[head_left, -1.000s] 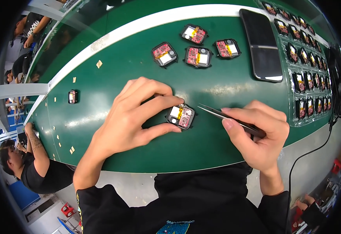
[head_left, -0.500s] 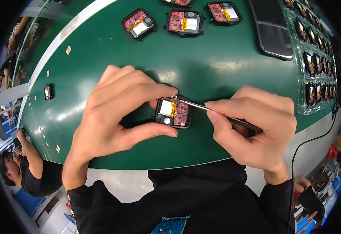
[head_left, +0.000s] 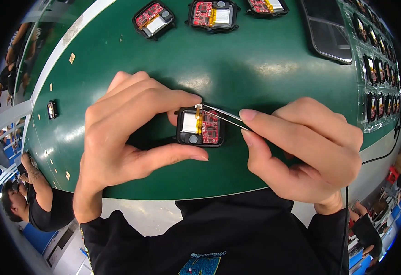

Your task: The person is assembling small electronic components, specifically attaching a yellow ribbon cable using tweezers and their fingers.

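My left hand (head_left: 120,130) curls around a small black electronics case (head_left: 222,140), its thumb along the near edge and its index fingertip at the far edge. Inside the case show a red circuit board (head_left: 211,130), a silver-white battery (head_left: 189,123), a grey round part and yellow tape. A tiny pale tab (head_left: 198,106) stands at the far edge, beside my left index fingertip. My right hand (head_left: 308,149) pinches a pair of metal tweezers (head_left: 228,115). The prongs are spread, with their tips close to the tab; whether they touch it I cannot tell.
Similar open cases (head_left: 212,16) lie across the far side of the green table (head_left: 173,62). A black phone-like slab (head_left: 326,32) rests at the far right, beside clear trays (head_left: 364,91) of more cases. One small case (head_left: 52,110) sits far left. A co-worker (head_left: 40,201) is at the left.
The tweezers' prongs, close together before, are now spread apart. My right hand has shifted slightly right. The far cases and phone-like slab sit higher in the picture.
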Tool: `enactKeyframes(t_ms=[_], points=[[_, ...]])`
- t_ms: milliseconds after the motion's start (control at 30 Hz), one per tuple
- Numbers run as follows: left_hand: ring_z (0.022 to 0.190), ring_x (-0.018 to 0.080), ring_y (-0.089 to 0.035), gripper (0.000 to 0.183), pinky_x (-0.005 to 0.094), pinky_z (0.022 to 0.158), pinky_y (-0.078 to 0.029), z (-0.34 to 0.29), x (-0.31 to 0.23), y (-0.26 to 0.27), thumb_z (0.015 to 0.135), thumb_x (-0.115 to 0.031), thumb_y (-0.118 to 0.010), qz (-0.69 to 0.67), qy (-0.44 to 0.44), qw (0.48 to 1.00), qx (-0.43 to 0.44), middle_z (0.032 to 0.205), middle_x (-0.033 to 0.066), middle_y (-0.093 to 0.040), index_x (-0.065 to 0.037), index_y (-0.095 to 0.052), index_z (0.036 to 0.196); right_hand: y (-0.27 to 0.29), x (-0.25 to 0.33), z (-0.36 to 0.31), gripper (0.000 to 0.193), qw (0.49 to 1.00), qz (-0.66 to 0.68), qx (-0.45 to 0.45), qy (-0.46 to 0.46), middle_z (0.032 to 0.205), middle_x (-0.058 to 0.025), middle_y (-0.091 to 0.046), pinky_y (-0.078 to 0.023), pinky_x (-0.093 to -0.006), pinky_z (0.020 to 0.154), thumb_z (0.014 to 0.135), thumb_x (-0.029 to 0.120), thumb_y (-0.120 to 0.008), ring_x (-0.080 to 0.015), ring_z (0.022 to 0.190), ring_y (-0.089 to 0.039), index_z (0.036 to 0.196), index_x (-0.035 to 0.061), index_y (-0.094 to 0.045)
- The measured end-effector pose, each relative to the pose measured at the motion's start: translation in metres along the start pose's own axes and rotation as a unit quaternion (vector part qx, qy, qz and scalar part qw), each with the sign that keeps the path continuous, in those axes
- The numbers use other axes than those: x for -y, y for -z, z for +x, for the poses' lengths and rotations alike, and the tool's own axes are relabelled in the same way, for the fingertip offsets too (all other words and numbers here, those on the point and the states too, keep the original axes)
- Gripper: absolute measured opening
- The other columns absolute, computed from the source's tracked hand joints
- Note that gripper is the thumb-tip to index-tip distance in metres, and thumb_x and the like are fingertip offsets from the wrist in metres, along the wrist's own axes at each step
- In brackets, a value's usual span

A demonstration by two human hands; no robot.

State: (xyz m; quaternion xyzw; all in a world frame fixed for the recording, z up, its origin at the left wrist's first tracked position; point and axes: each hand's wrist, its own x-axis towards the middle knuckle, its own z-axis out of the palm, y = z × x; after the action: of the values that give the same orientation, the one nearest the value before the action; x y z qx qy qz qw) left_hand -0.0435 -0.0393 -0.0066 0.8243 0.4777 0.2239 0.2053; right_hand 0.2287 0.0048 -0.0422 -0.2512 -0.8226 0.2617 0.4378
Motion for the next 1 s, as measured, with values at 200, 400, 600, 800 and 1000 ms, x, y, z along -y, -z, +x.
enactKeyframes(t_ms=[200, 400, 600, 800, 1000], points=[[0.07, 0.0189, -0.057, 0.072, 0.0339, 0.069, -0.039, 0.0, 0.002, 0.0, 0.061, -0.048, -0.1, 0.006, -0.016, 1.0, -0.005, 0.087, 0.0072, -0.074, 0.002, -0.08, 0.109, 0.001, 0.001, 0.001, 0.034, 0.999, -0.015, 0.032, 0.02, 0.073, -0.006, -0.068, -0.045, -0.0258, 0.045, 0.069, -0.013, -0.084, -0.0136, 0.054, -0.063, 0.102, -0.0033, -0.085], [0.074, 0.0218, -0.061, 0.075, 0.0366, 0.073, -0.04, 0.003, 0.01, 0.005, 0.061, -0.05, -0.098, -0.022, -0.03, 0.999, 0.031, 0.091, 0.0098, -0.077, 0.004, -0.08, 0.11, 0.001, -0.001, 0.001, 0.034, 0.999, 0.039, 0.029, -0.006, 0.072, -0.0063, -0.067, -0.04, -0.0235, 0.044, 0.071, -0.017, -0.081, -0.0102, 0.05, -0.058, 0.101, -0.0038, -0.085], [0.077, 0.0236, -0.063, 0.077, 0.0376, 0.076, -0.039, 0.003, 0.014, 0.01, 0.065, -0.056, -0.093, -0.034, -0.047, 0.997, 0.059, 0.096, 0.0121, -0.079, 0.005, -0.081, 0.11, 0.01, 0.005, 0.005, 0.033, 0.992, 0.075, 0.076, -0.074, 0.072, -0.0056, -0.069, -0.033, -0.0204, 0.043, 0.07, -0.018, -0.078, -0.0033, 0.047, -0.05, 0.1, -0.0054, -0.085], [0.078, 0.0239, -0.064, 0.078, 0.0378, 0.076, -0.038, 0.003, 0.013, 0.01, 0.066, -0.058, -0.092, -0.025, -0.049, 0.996, 0.068, 0.099, 0.0132, -0.079, 0.005, -0.081, 0.11, 0.013, 0.003, 0.007, 0.034, 0.989, 0.078, 0.096, -0.079, 0.071, -0.0061, -0.069, -0.033, -0.0198, 0.043, 0.068, -0.018, -0.075, -0.0032, 0.047, -0.05, 0.098, -0.0054, -0.085], [0.08, 0.025, -0.067, 0.071, 0.0382, 0.077, -0.04, 0.005, 0.015, 0.009, 0.069, -0.056, -0.093, -0.042, -0.068, 0.995, 0.066, 0.099, 0.0129, -0.081, 0.002, -0.079, 0.107, 0.011, 0.005, 0.006, 0.033, 0.989, 0.074, 0.094, -0.091, 0.07, -0.0066, -0.07, -0.03, -0.0195, 0.043, 0.068, -0.017, -0.077, -0.0026, 0.046, -0.049, 0.097, -0.0052, -0.085]])
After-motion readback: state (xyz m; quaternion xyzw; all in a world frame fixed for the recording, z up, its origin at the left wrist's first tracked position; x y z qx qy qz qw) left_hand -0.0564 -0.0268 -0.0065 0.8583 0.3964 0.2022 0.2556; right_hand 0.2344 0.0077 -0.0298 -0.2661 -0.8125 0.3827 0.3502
